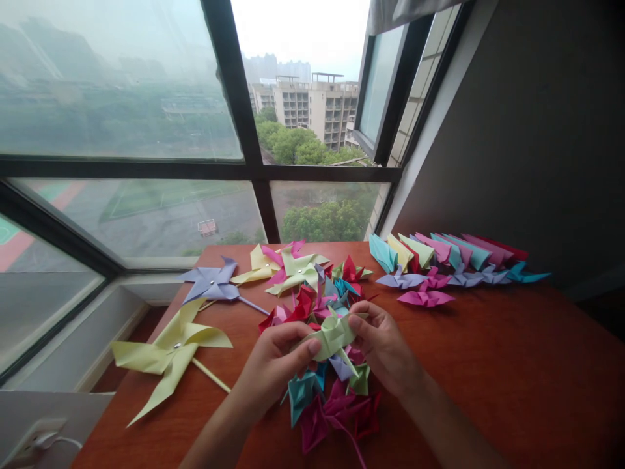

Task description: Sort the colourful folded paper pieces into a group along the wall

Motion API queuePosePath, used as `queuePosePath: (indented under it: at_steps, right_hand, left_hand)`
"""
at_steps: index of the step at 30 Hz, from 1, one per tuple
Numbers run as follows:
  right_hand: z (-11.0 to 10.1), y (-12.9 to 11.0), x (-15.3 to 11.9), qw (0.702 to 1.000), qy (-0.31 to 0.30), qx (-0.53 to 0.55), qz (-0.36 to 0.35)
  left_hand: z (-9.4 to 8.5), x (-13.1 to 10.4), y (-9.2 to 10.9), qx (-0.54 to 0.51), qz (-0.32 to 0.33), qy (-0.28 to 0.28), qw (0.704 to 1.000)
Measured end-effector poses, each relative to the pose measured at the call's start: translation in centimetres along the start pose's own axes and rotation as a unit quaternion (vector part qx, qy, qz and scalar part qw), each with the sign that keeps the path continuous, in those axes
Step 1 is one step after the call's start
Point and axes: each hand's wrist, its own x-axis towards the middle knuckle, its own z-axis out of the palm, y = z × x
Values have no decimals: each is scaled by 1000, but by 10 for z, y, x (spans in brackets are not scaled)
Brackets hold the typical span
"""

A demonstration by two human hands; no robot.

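Observation:
A pale green folded paper piece (334, 333) is held up between both hands, above a heap of colourful folded paper shapes. My left hand (280, 361) pinches its left end between thumb and fingers. At its right end, my right hand (383, 339) pinches it the same way. Below the hands lie a teal paper shape (303, 394) and a magenta one (336, 413); red and pink shapes (300, 306) lie just behind.
Paper pinwheels on sticks lie at the left, a yellow one (176, 346) and a lilac one (212, 284). Folded paper pieces (427, 298) stand and lie in rows at the back right of the wooden table (512, 365). Windows rise behind it.

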Motion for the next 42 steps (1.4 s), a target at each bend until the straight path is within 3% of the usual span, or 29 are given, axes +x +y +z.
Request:
queuePosePath:
  at_steps: [6, 12, 18, 23, 26, 29, 33, 42]
  right_hand:
    - [-2, -6, 2, 996, -9, 55, 70]
    - [-8, -6, 5, 1000, 23, 17, 12]
    - [-6, -6, 6, 998, 44, 39, 16]
    - [-7, -14, 3, 993, 36, -45, -99]
    - [-5, -11, -1, 972, 15, -120, -202]
    - [-1, -2, -8, 944, -2, -208, -255]
    - [3, 10, -14, 917, -1, -296, -269]
    - [-1, 15, -10, 913, 23, -341, -224]
  left_hand:
    - [-4, 0, -8, -72, -27, 5, 997]
    - [-4, 0, -7, -86, -17, 8, 996]
    - [-4, -1, -5, -88, 6, -16, 996]
    - [-2, -1, 0, -22, 30, 15, 999]
    - [2, 1, 1, -17, 41, 57, 997]
    - [5, 2, -1, -14, 44, 96, 994]
    - [10, 3, -2, 0, 46, 114, 992]
    - [20, 1, -7, 93, 84, 26, 992]
